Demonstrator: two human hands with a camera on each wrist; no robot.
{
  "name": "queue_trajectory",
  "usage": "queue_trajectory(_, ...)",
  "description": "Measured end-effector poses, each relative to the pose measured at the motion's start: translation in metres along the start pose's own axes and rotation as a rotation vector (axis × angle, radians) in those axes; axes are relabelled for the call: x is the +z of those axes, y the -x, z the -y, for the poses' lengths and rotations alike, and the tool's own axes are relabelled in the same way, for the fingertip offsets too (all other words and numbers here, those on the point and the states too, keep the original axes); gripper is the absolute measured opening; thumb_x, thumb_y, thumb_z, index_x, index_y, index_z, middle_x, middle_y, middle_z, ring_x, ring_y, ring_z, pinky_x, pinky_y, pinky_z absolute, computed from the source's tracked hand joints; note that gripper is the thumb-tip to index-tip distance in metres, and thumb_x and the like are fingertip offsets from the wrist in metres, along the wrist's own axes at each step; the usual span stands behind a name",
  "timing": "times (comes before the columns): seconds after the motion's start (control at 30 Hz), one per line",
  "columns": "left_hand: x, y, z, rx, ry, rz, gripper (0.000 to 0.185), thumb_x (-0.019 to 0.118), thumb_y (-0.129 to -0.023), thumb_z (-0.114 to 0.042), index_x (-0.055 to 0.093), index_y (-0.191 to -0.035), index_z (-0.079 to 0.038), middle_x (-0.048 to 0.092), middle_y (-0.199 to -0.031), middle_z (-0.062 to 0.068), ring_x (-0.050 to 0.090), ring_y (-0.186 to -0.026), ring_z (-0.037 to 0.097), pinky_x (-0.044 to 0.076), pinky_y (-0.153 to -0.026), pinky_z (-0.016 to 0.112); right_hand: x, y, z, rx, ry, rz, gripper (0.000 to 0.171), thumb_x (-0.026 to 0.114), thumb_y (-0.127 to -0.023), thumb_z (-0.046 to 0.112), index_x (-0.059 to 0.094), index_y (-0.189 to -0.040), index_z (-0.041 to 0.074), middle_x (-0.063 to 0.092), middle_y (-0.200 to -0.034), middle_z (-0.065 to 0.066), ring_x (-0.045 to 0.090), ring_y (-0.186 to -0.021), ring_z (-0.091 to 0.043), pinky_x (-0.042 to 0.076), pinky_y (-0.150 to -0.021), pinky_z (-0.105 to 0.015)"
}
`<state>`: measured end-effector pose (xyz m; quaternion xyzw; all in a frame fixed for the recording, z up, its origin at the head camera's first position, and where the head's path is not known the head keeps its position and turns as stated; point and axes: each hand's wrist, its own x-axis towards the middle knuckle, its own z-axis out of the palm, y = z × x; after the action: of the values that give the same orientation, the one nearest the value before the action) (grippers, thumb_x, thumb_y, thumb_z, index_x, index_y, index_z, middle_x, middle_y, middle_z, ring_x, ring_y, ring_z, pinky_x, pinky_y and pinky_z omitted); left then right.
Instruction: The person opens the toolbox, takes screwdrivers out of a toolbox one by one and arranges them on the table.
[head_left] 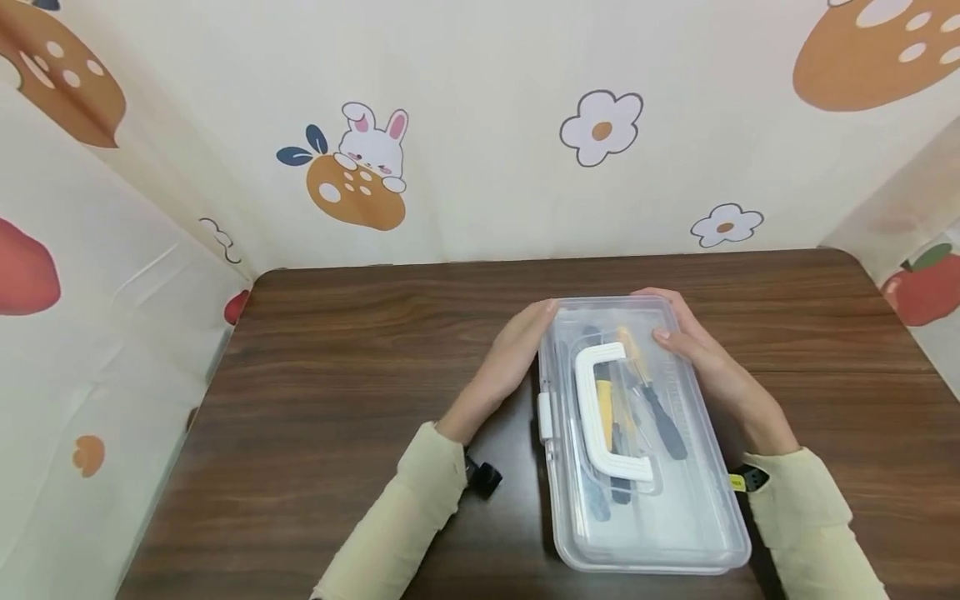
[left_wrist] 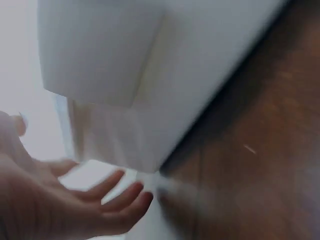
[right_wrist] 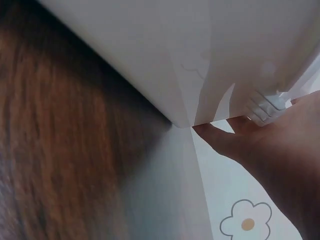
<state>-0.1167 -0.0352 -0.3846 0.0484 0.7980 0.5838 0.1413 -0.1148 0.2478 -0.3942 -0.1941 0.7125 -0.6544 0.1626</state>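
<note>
So there's this clear plastic box (head_left: 637, 433) lying flat on the dark wood table (head_left: 337, 375), a bit right of centre, lid shut, with a white carry handle (head_left: 603, 412) folded down on top and a small white latch (head_left: 545, 415) on its left edge. Through the lid you can see tools (head_left: 652, 400), some with yellow and black grips, screwdriver-ish, though I can't make them all out.

My guess is it's stiff and hard-shelled, smooth enough to slide on the wood, and not heavy, but the loose stuff inside will probably rattle and shift if it tips. The handle looks like the obvious place to carry it; for nudging or steadying, the long sides or corners seem fine.

The left hand (head_left: 513, 354) lies with fairly straight fingers against the far left corner, pressing rather than clutching. The right hand (head_left: 693, 342) wraps over the far right corner, thumb on the lid, fingers curled round the edge.

Around it all are cream walls printed with flowers (head_left: 602, 125) and a bunny (head_left: 372, 148).
</note>
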Motion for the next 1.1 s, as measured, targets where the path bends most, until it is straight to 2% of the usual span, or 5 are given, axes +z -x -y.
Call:
queue_trajectory(0.13, -0.006, 0.035, 0.009, -0.031, -0.029, -0.061, 0.058, 0.05, -0.107, -0.049, 0.045, -0.157, -0.019, 0.053, -0.152, 0.012, 0.053, -0.139, 0.031, 0.045, -0.115, 0.054, 0.003, 0.001, -0.002, 0.002, 0.014, -0.011, 0.051, 0.036, -0.106, 0.022, 0.027, -0.156, 0.025, 0.045, -0.138, -0.002, 0.06, -0.107, -0.014, 0.062, -0.077, -0.037)
queue_trajectory(0.37, -0.004, 0.084, 0.029, -0.16, 0.216, 0.125, 0.059, 0.061, -0.105, -0.036, 0.044, -0.154, -0.01, 0.051, -0.149, 0.02, 0.057, -0.129, 0.031, 0.059, -0.097, 0.045, 0.005, 0.0, -0.004, 0.01, 0.021, -0.011, 0.051, 0.036, -0.106, 0.025, 0.026, -0.156, 0.027, 0.044, -0.139, -0.001, 0.061, -0.107, -0.015, 0.063, -0.077, -0.038)
queue_trajectory(0.53, 0.003, 0.086, 0.03, -0.158, 0.322, 0.177, 0.058, 0.064, -0.104, -0.03, 0.044, -0.15, -0.001, 0.051, -0.142, 0.022, 0.06, -0.117, 0.022, 0.061, -0.095, 0.04, 0.002, -0.001, -0.001, 0.006, 0.028, -0.015, 0.05, 0.036, -0.107, 0.024, 0.028, -0.156, 0.026, 0.046, -0.138, -0.001, 0.063, -0.103, -0.013, 0.063, -0.075, -0.037)
queue_trajectory(0.83, 0.01, 0.085, 0.027, -0.187, 0.513, 0.123, 0.049, 0.068, -0.1, -0.02, 0.052, -0.138, 0.007, 0.058, -0.127, 0.018, 0.063, -0.102, 0.015, 0.06, -0.092, 0.031, 0.0, 0.001, 0.001, 0.012, 0.044, -0.043, 0.05, 0.035, -0.107, 0.026, 0.028, -0.156, 0.025, 0.046, -0.138, -0.001, 0.063, -0.104, -0.013, 0.063, -0.075, -0.039)
queue_trajectory(1.1, 0.008, 0.081, 0.034, -0.238, 0.604, 0.166, 0.05, 0.069, -0.099, -0.018, 0.052, -0.139, 0.006, 0.06, -0.124, 0.013, 0.064, -0.099, 0.014, 0.058, -0.088, 0.028, 0.001, 0.0, 0.001, 0.002, 0.062, -0.045, 0.05, 0.036, -0.107, 0.027, 0.028, -0.156, 0.025, 0.046, -0.139, -0.002, 0.063, -0.105, -0.014, 0.062, -0.076, -0.038)
